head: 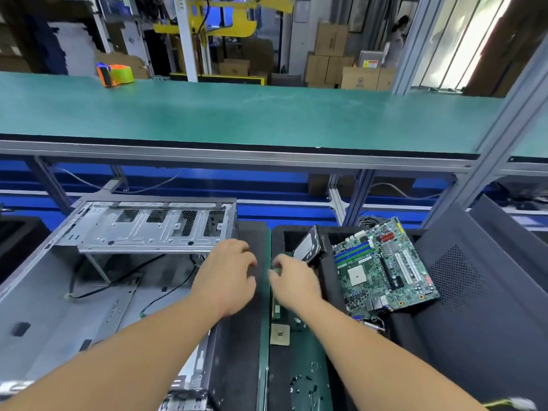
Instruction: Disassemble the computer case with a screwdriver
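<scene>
Grey sheet steel makes up the computer case (98,280), which lies open on its side at the left, its drive cage (148,229) raised at the far end and loose black cables (124,277) trailing across the floor. The left hand (228,274) hovers over the case's right wall with fingers loosely curled and holding nothing that shows. The right hand (292,280) is blurred, fingers curled, perhaps pinching something small and green; I cannot tell what. No screwdriver is in view.

A cable could snag on the cage if the case is shifted. The motherboard (385,268) leans tilted in a black foam tray (296,366) beside a hard drive (310,244), and a knock from the right arm might tip either. Small screws (305,384) lie loose near a CPU chip (280,334) and could scatter.

The bench sits under a green-matted shelf (237,114) carrying a tape dispenser (114,74); cardboard boxes (332,60) stand in the workshop beyond
</scene>
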